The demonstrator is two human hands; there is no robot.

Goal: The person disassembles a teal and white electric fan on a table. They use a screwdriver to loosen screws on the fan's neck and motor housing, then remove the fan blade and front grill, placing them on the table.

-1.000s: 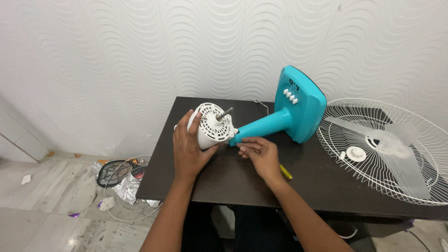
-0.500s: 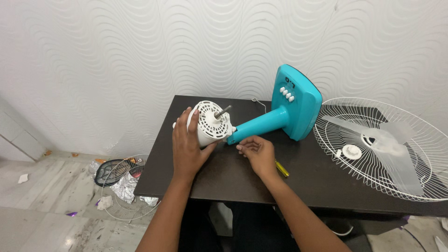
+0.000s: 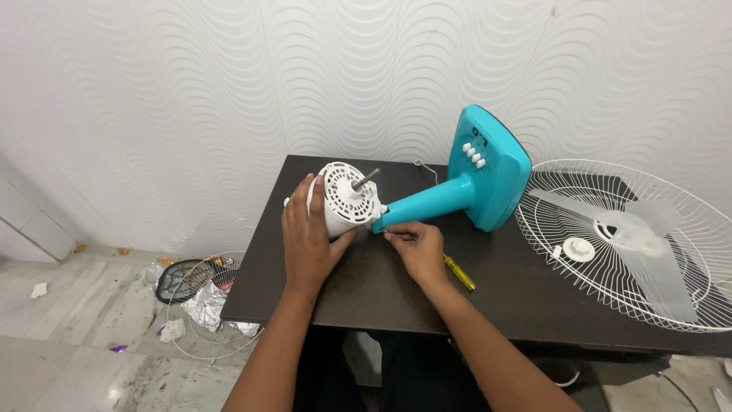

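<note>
White plastic motor housing [image 3: 345,200] lies on its side near the front-left of the dark table [image 3: 366,294], shaft pointing up-right. Left hand [image 3: 309,236] cups the housing, fingers wrapped over its rear. Right hand [image 3: 415,248] is pinched at the joint where the housing meets the teal stand neck [image 3: 427,202]; what it pinches is too small to tell. Advice: keep the left grip firm so the housing can't roll, and work the joint square-on. Yellow-handled screwdriver [image 3: 460,272] just beside the right wrist. Teal base [image 3: 492,168] stands on edge, white buttons and a small dark mark on its face. White wire grille [image 3: 633,240] with clear blade and white cap at right.
</note>
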